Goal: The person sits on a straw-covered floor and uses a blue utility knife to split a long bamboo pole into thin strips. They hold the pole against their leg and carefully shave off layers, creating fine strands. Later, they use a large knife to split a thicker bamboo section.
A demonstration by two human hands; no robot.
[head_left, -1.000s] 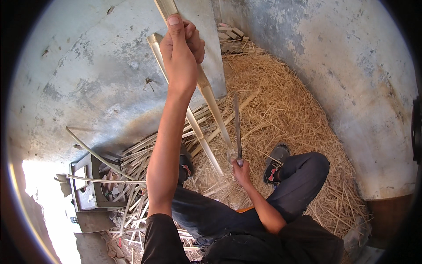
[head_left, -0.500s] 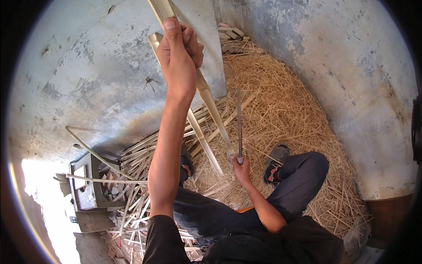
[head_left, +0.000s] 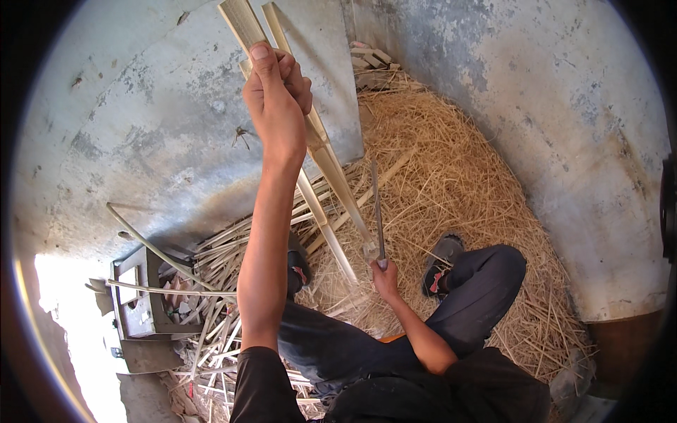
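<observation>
My left hand [head_left: 281,106], raised at the upper middle, is closed round a split bamboo strip [head_left: 338,187]. The strip slants down to the right, its lower end close by my right hand [head_left: 385,279]. That hand is closed on the handle of a long narrow knife [head_left: 378,211], dark-bladed and pointing up. The blade stands just right of the strip's lower end; whether they touch I cannot tell. Behind my left hand are a second bamboo strip [head_left: 274,27] and a leaning bamboo piece [head_left: 328,233], whose foot rests on the floor between my feet.
Bamboo shavings [head_left: 441,169] cover the floor ahead and right. Cut strips [head_left: 222,247] lie heaped at left beside a grey box-like frame [head_left: 141,321]. Worn plaster walls [head_left: 169,106] stand close at left and right. Some short blocks [head_left: 370,56] are stacked at the back.
My left hand has shifted slightly left and down, and the bamboo's top end has swung left. A second strip now shows beside it. The knife has dropped a little and leans further left.
</observation>
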